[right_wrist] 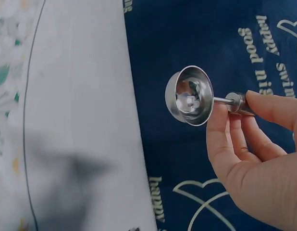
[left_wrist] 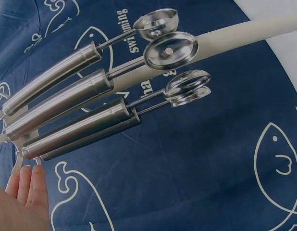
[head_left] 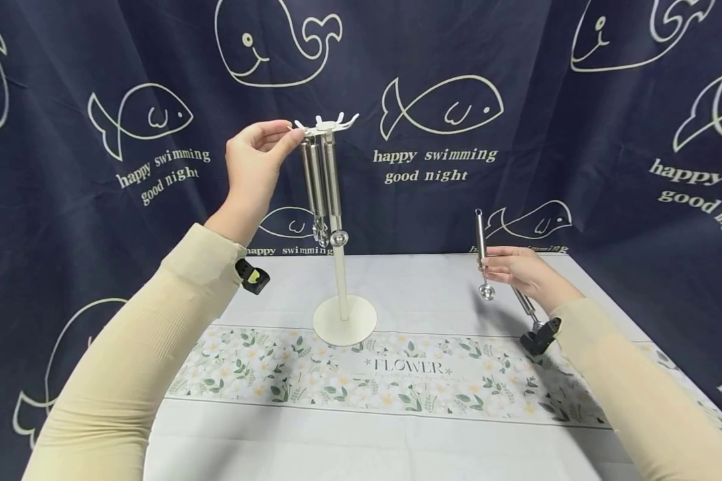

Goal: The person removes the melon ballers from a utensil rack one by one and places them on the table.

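A cream utensil stand [head_left: 340, 267] stands upright, several steel-handled tools [left_wrist: 62, 103] hanging from its hooks. Their ends are small bowls or rings; one round bowl [left_wrist: 171, 51] has a hole in its centre. At the top, my left hand [head_left: 255, 160] pinches a hook of the stand between thumb and fingers. Its straight fingertips [left_wrist: 39, 185] show beside the handles in the left wrist view. To the right, my right hand [head_left: 529, 274] holds a melon baller [head_left: 480, 240] by the lower handle, above the table. Its round steel bowl [right_wrist: 194, 96] points down.
Another steel-handled tool [head_left: 525, 304] lies on the white table [head_left: 277, 434], partly hidden by the right wrist. A flower-print strip [head_left: 391, 384] crosses the table. Behind it hangs a dark blue curtain [head_left: 361, 53] with fish drawings.
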`<act>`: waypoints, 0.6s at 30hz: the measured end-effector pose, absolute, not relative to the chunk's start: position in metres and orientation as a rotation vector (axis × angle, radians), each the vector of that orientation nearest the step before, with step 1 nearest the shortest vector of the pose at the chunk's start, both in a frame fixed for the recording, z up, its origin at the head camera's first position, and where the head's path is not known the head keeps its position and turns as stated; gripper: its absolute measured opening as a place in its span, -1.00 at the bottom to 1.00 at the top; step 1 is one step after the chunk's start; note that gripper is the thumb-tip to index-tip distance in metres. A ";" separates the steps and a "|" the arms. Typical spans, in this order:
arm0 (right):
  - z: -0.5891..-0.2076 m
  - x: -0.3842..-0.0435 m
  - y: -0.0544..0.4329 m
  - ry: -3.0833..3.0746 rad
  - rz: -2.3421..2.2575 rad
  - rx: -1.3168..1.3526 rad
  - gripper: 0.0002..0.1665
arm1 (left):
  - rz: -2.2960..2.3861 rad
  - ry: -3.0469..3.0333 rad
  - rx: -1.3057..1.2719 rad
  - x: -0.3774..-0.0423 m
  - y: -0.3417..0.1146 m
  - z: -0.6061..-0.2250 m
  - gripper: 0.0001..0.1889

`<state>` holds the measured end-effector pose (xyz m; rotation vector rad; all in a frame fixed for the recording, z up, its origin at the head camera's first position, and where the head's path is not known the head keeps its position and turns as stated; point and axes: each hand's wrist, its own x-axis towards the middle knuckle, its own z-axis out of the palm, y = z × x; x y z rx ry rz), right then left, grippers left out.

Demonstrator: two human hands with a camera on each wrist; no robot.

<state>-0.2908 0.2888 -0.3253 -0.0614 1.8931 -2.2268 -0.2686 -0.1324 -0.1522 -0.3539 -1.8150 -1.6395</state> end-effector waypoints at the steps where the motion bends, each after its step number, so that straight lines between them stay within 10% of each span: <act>1: -0.327 -0.291 0.292 1.896 -2.218 -0.060 -0.70 | -1.640 -1.814 -0.355 -0.269 -0.132 -0.152 -0.61; 18: -0.355 -0.300 0.323 2.063 -1.973 -0.038 -0.62 | -1.598 -1.850 -0.338 -0.270 -0.131 -0.154 -0.61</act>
